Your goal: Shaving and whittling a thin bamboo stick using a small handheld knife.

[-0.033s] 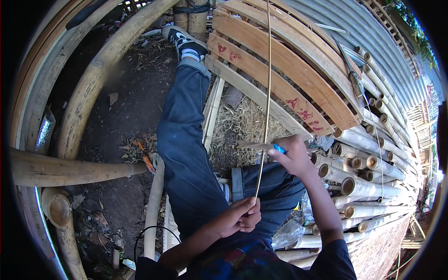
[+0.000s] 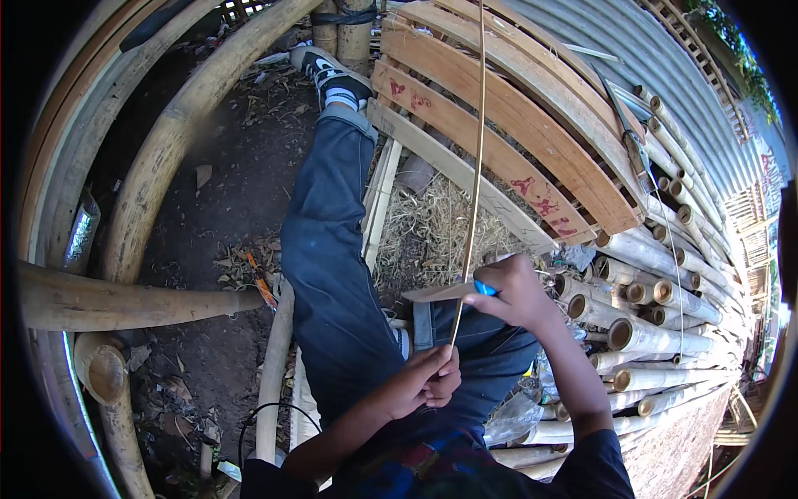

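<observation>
A long, thin bamboo strip runs from my lap up past the top of the view, slightly tilted. My left hand is closed round its near end, just in front of my body. Farther up the strip, my right hand grips a knife by its handle, of which a blue part shows at the thumb. The blade points left and lies across the strip, seemingly against it. Pale shavings cover the ground beyond the knife, between my legs and the planks.
Wooden slats with red marks slope across the far side, a saw lying at their right end. Cut bamboo poles are stacked to my right. Thick bamboo poles stand and cross at left. My left leg stretches forward.
My right hand and the knife have slid a little nearer along the strip, toward my left hand. The left hand stays almost where it was.
</observation>
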